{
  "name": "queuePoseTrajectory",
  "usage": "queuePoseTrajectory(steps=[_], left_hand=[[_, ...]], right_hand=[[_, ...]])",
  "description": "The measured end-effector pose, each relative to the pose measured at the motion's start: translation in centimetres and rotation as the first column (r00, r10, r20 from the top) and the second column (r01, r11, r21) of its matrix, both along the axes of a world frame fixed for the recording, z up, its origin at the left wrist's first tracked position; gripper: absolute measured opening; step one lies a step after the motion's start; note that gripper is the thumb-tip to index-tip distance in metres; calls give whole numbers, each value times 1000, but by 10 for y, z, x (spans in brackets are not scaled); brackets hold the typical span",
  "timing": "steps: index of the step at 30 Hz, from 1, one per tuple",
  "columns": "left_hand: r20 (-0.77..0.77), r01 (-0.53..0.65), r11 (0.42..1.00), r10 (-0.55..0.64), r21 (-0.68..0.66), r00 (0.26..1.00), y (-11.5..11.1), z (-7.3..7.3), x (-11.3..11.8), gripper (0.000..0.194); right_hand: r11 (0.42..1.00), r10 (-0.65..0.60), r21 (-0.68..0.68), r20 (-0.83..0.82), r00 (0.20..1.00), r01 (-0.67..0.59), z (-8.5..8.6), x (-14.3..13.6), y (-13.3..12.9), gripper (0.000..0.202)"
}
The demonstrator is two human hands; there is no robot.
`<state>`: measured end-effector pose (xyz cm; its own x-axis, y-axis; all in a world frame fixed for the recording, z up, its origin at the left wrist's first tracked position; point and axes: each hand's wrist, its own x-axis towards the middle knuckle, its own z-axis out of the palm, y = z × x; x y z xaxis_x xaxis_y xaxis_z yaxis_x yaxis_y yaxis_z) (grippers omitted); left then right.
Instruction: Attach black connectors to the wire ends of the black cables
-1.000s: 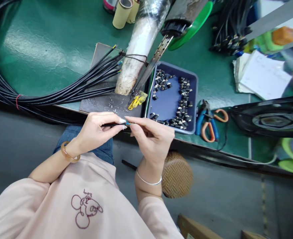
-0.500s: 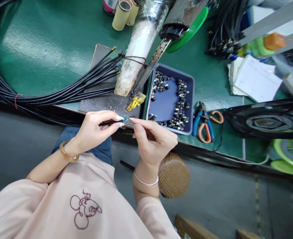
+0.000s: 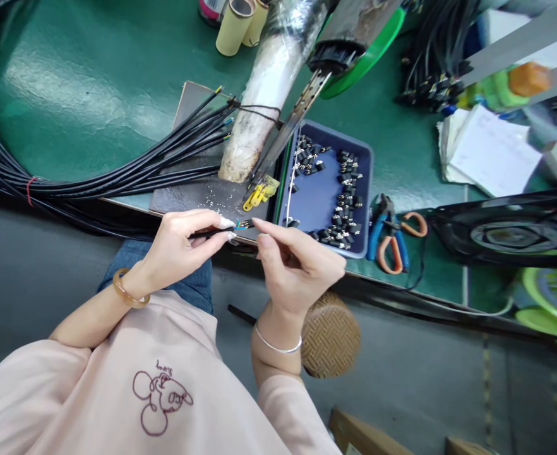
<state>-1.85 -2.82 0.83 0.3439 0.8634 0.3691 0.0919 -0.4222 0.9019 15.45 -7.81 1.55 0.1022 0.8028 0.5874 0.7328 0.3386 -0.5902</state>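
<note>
Close to the table's front edge, my left hand (image 3: 186, 243) pinches a black cable (image 3: 206, 234) between thumb and fingertips. Thin coloured wires (image 3: 239, 225) stick out of the cable's end, past the fingernails. A tiny dark piece (image 3: 248, 223) lies at the wire tips, against the index fingertip of my right hand (image 3: 297, 262). That hand is closed, its index finger and thumb close together and the other fingers curled in; what it grips is too small to make out. Just above the hands, yellow clip-like pieces (image 3: 259, 194) sit below a perforated metal rod (image 3: 285, 136).
A blue-grey tray (image 3: 369, 189) of small black connectors stands to the right, beside pliers (image 3: 392, 243). Bundled black cables (image 3: 93, 189) spread from the left onto a dark board (image 3: 174, 199). A wrapped white tube (image 3: 254, 120) leans over the board. A woven stool (image 3: 333, 335) is below.
My right hand has shifted slightly to the right, so the tiny dark piece at the wire tips shows more. My left hand keeps its pinch on the cable. The view has moved a little.
</note>
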Motion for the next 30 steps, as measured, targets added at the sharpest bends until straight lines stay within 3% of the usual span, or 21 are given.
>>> queuePoseTrajectory(steps=[6, 10, 12, 14, 17, 20, 22, 25, 30], left_hand=[[1, -16, 998, 16, -64, 1000, -1, -4, 1, 9], [82, 59, 958, -38, -280, 996, -1, -2, 1, 10], [184, 159, 903, -91, -399, 979, 1, 1, 1, 10], [250, 234, 862, -130, -449, 959, 2, 4, 0, 11], [244, 242, 856, -141, -457, 960, 2, 7, 0, 9], [222, 212, 870, -122, -446, 967, 1, 9, 0, 10], [224, 208, 876, -119, -435, 967, 2, 8, 0, 12], [243, 216, 881, -120, -420, 962, 2, 6, 0, 12], [215, 150, 916, -73, -373, 974, 2, 2, 1, 12]], right_hand=[[995, 47, 72, 211, 976, -63, -5, 4, 1, 18], [983, 116, 100, 316, 942, -154, -7, 5, 0, 21], [986, 120, 81, 260, 958, -146, -7, 3, -2, 20], [997, 31, 64, 108, 994, -38, -6, 0, -2, 17], [992, -95, -97, -144, 985, 82, -3, -2, 1, 16], [950, 15, -292, -297, 955, -106, 1, 0, 9, 31], [919, 97, -324, -371, 924, -226, 2, 2, 13, 35], [904, 132, -329, -395, 909, -274, 2, 4, 17, 28], [949, 107, -269, -220, 969, -166, 2, 0, 14, 13]])
